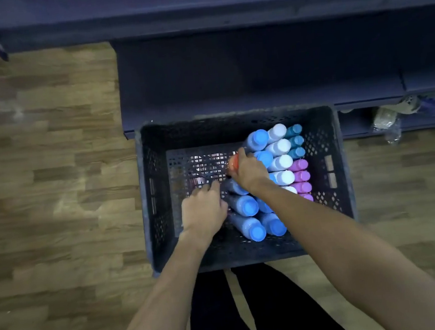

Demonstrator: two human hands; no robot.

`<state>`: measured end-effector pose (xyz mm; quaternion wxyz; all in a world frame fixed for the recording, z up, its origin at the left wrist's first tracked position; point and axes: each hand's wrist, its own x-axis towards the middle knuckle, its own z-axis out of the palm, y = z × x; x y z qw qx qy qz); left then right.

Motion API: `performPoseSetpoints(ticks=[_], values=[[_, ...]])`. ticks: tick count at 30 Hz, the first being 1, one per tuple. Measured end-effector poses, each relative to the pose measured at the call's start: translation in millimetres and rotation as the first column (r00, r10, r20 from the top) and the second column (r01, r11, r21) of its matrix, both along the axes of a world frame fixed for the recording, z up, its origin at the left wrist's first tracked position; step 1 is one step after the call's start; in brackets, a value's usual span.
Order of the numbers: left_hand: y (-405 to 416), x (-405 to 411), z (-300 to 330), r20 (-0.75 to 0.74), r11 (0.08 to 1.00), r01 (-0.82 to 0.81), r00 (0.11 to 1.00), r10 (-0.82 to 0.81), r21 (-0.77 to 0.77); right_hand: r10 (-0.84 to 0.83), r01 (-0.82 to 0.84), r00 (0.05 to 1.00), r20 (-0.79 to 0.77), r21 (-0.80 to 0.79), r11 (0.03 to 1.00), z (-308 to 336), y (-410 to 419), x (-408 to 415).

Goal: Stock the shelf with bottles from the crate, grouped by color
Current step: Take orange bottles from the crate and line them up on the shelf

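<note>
A: We saw a dark perforated plastic crate [155, 197] on the wood-plank floor [50, 154], just below the dark shelf [228, 70]. What filled it?

B: Upright bottles packed in its right half, told apart by smooth round caps: blue-capped bottles [247, 206] toward 6 o'clock, white-capped bottles [281, 162] in a column at the middle, teal-capped bottles [296, 141] at 1 o'clock, purple-capped bottles [301, 176] at 3 o'clock. The crate's left half showed its bare lattice bottom.

A: And our hands?

B: Our right hand [249, 172] curled round an orange-capped bottle [233, 163] near the crate's centre, at 9 o'clock from the white caps. Our left hand [204, 208] reached in at 7 o'clock from it, fingers bent down against the blue-capped bottles; we could not tell whether it gripped one.

A: Anything else?

B: Crumpled clear plastic wrap [390, 121] at 3 o'clock beside the crate, blurred.
</note>
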<state>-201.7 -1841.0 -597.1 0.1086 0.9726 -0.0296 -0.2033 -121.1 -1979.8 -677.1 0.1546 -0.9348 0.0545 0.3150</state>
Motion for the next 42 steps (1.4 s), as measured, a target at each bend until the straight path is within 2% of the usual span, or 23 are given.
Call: performPoseSetpoints(ticks=[4,9,14,21,24,27,33,37,42], values=[[5,-1,-9,-0.035,1.0,0.007,0.999,-0.008,-0.029,-0.116,0.114,0.993,0.033,0.055,0.992,-13,5,-2],[7,-10,-12,-0.11,0.999,0.038,0.993,-0.042,-0.037,-0.236,0.233,0.97,0.061,0.049,0.971,-21,13,-1],[14,-8,-13,-0.107,0.997,0.063,0.992,-0.066,-0.033,-0.244,0.246,0.967,0.07,-0.012,0.969,-26,16,3],[26,-8,-8,-0.045,0.997,0.073,0.996,-0.074,-0.027,-0.314,0.309,0.942,0.121,0.06,0.949,-17,13,-4],[33,-13,-2,-0.006,0.998,0.059,0.998,-0.059,-0.038,-0.281,0.27,0.944,0.171,0.089,0.959,-2,12,-9],[43,-10,6,0.009,0.999,0.039,0.999,-0.038,-0.034,-0.256,0.227,0.939,0.231,0.148,0.963,25,5,-9],[44,11,50,0.11,0.997,0.076,0.991,-0.078,0.018,-0.281,0.117,0.905,0.319,0.448,0.886,115,-19,-6],[31,36,98,0.196,0.996,0.088,0.977,-0.09,0.017,-0.253,0.028,0.883,0.396,0.493,0.869,184,-28,2],[16,67,164,0.385,0.994,0.11,0.916,-0.108,0.017,-0.211,-0.095,0.822,0.528,0.493,0.865,268,-33,15]])
